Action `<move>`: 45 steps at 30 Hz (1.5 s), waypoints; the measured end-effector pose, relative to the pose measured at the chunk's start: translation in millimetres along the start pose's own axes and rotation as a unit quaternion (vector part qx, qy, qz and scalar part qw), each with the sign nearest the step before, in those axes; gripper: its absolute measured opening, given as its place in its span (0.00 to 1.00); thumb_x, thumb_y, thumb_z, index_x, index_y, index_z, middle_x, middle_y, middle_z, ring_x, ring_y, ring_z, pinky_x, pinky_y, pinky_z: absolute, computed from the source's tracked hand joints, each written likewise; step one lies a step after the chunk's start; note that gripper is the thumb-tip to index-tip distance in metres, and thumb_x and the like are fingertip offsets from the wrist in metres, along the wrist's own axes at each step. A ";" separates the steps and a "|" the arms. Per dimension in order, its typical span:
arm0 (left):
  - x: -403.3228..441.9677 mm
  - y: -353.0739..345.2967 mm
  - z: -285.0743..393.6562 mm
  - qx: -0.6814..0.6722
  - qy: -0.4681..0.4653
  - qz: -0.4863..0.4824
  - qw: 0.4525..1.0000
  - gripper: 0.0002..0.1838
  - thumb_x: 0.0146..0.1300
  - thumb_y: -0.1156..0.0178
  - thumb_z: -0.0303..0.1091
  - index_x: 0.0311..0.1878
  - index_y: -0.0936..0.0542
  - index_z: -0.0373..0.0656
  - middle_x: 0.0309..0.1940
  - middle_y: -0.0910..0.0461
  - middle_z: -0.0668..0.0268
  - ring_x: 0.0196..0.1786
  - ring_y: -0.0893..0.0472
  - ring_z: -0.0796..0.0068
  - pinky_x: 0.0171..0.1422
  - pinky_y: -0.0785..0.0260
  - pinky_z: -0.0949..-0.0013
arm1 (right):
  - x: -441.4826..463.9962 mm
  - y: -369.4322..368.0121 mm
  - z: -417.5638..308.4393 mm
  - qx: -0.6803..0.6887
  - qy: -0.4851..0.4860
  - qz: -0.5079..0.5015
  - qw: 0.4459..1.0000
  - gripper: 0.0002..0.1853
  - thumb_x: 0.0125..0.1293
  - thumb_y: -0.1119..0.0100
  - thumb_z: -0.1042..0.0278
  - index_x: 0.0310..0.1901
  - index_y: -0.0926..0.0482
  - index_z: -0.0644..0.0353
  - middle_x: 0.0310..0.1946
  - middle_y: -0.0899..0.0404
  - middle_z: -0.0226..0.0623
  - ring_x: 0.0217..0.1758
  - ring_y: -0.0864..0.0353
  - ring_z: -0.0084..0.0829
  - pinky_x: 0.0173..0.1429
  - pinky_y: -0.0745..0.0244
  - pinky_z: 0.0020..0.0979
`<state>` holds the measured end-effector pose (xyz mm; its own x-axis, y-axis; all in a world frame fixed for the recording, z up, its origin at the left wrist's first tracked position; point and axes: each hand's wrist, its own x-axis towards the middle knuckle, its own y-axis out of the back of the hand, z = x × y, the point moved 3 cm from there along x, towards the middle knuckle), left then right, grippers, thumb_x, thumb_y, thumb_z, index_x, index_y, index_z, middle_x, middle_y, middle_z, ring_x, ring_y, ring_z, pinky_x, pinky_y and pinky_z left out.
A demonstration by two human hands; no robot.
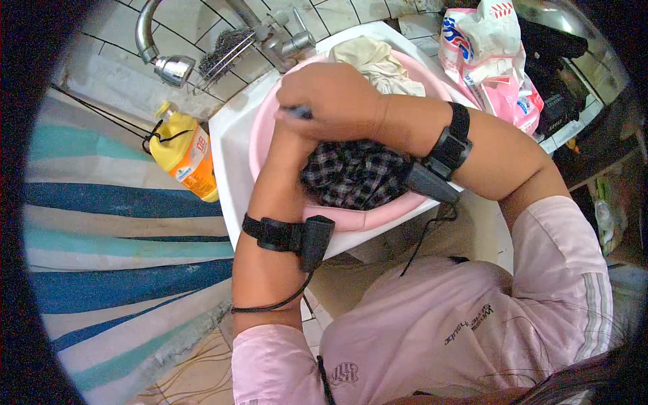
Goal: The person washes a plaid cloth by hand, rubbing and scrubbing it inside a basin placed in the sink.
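Note:
My right hand (332,94) is closed in a fist over the far left side of a pink basin (351,221). A small dark bluish bit shows at its fingers, too small to name. My left hand (294,132) lies beneath the right one; its fingers are hidden. Below my wrists, a black-and-grey checked cloth (354,174) is bunched in the basin. Beyond my right hand a cream-white cloth (385,64) lies in the same basin.
The basin stands in a white sink (233,145) under a metal tap (172,69). A wire rack (226,61) holds a scouring pad. To the left hangs a yellow bottle (182,152) beside a striped curtain (128,202). A detergent bag (482,47) stands at right.

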<state>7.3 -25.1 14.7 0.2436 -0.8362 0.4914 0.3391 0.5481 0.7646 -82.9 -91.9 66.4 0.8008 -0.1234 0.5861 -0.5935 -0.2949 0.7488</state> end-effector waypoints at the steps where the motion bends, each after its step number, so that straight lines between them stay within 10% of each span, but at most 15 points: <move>1: -1.2 3.5 1.5 -0.072 0.026 0.025 0.997 0.32 0.49 0.39 0.27 0.62 0.32 0.39 0.64 0.33 0.53 0.68 0.35 0.60 0.72 0.46 0.66 | 0.3 -3.4 -1.1 0.016 0.034 0.017 0.999 0.18 0.62 0.45 0.49 0.44 0.19 0.53 0.40 0.19 0.44 0.43 0.20 0.45 0.46 0.25 0.41; 3: -4.0 3.7 16.0 -0.157 0.059 0.052 0.984 0.30 0.47 0.40 0.26 0.59 0.29 0.37 0.60 0.28 0.53 0.65 0.31 0.60 0.69 0.42 0.66 | -3.8 -9.4 10.9 0.028 0.064 0.019 0.997 0.17 0.63 0.46 0.50 0.43 0.19 0.55 0.38 0.19 0.44 0.41 0.20 0.47 0.44 0.25 0.42; 5: -4.6 18.0 30.3 -0.195 0.291 -0.016 0.936 0.25 0.38 0.39 0.24 0.47 0.23 0.33 0.42 0.19 0.55 0.50 0.20 0.59 0.55 0.31 0.66 | 5.7 -8.7 40.6 0.083 -0.117 0.095 0.985 0.18 0.65 0.48 0.51 0.43 0.19 0.57 0.33 0.19 0.48 0.38 0.20 0.50 0.43 0.25 0.44; 6: -1.6 20.5 33.2 -0.186 0.240 0.044 0.952 0.23 0.33 0.39 0.23 0.40 0.22 0.32 0.32 0.18 0.57 0.39 0.18 0.61 0.46 0.30 0.66 | 7.4 -8.4 43.9 0.096 -0.121 0.097 0.983 0.18 0.66 0.49 0.51 0.44 0.20 0.57 0.31 0.20 0.51 0.37 0.21 0.52 0.43 0.26 0.44; 16: -2.6 25.2 25.9 -0.365 0.303 0.080 0.877 0.24 0.36 0.38 0.24 0.44 0.21 0.34 0.37 0.19 0.64 0.40 0.20 0.70 0.45 0.29 0.70 | -1.5 -10.5 11.2 0.097 0.019 0.051 0.994 0.17 0.65 0.48 0.52 0.40 0.21 0.58 0.30 0.21 0.53 0.35 0.21 0.54 0.42 0.26 0.45; 18: -4.8 22.9 27.9 -0.221 0.242 0.025 0.945 0.20 0.48 0.38 0.30 0.48 0.22 0.36 0.41 0.20 0.63 0.42 0.21 0.72 0.47 0.30 0.70 | 6.3 -14.1 40.5 0.115 -0.124 0.070 0.983 0.17 0.64 0.48 0.53 0.42 0.21 0.58 0.31 0.21 0.53 0.37 0.21 0.54 0.43 0.27 0.44; 22: -1.3 17.7 31.8 -0.335 0.226 0.027 0.914 0.22 0.59 0.40 0.38 0.52 0.24 0.34 0.45 0.21 0.62 0.46 0.23 0.71 0.51 0.32 0.70 | 6.7 -14.1 50.8 0.099 -0.145 0.086 0.981 0.17 0.64 0.48 0.54 0.45 0.21 0.58 0.34 0.21 0.55 0.38 0.21 0.54 0.44 0.26 0.44; 24: 0.8 12.7 32.6 -0.515 0.261 0.079 0.813 0.26 0.67 0.46 0.47 0.55 0.26 0.30 0.47 0.22 0.61 0.48 0.24 0.70 0.54 0.33 0.70 | 6.9 -14.0 49.1 0.110 -0.142 0.100 0.979 0.17 0.65 0.48 0.54 0.45 0.22 0.58 0.33 0.21 0.54 0.38 0.21 0.54 0.44 0.27 0.44; 28: -3.1 16.5 16.0 -0.417 0.356 0.174 0.818 0.34 0.72 0.61 0.58 0.56 0.26 0.32 0.48 0.22 0.58 0.50 0.24 0.71 0.56 0.34 0.68 | 2.9 -11.2 26.3 0.112 -0.116 0.092 0.983 0.15 0.65 0.47 0.55 0.43 0.23 0.58 0.31 0.22 0.51 0.36 0.23 0.55 0.42 0.28 0.45; 32: -7.1 20.2 9.9 -0.515 0.340 0.157 0.771 0.28 0.73 0.59 0.51 0.53 0.25 0.33 0.46 0.22 0.57 0.49 0.23 0.69 0.54 0.34 0.67 | -7.2 0.4 -15.7 0.117 0.116 0.108 0.980 0.14 0.64 0.47 0.56 0.40 0.24 0.59 0.33 0.22 0.51 0.37 0.23 0.53 0.41 0.28 0.46; 39: 1.3 22.9 31.9 -0.414 0.400 0.148 0.804 0.22 0.71 0.55 0.42 0.56 0.25 0.33 0.49 0.22 0.59 0.48 0.23 0.71 0.52 0.32 0.68 | 4.6 -13.8 30.3 0.044 -0.135 0.058 0.988 0.16 0.63 0.51 0.51 0.38 0.23 0.56 0.33 0.19 0.48 0.37 0.20 0.52 0.41 0.25 0.51; 45: -7.2 20.1 30.2 -0.443 0.321 0.126 0.827 0.23 0.72 0.57 0.42 0.55 0.25 0.32 0.49 0.22 0.59 0.50 0.23 0.69 0.53 0.32 0.66 | -2.8 -7.0 -3.3 0.068 0.091 0.085 0.990 0.13 0.64 0.48 0.57 0.40 0.23 0.59 0.28 0.23 0.52 0.35 0.22 0.52 0.41 0.27 0.46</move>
<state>-15.1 -8.6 39.2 0.7439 -0.6666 0.0477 0.6682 0.7403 -0.0743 -81.2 -86.3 60.5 0.6550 -0.0140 0.7555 -0.6928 -0.4103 0.5930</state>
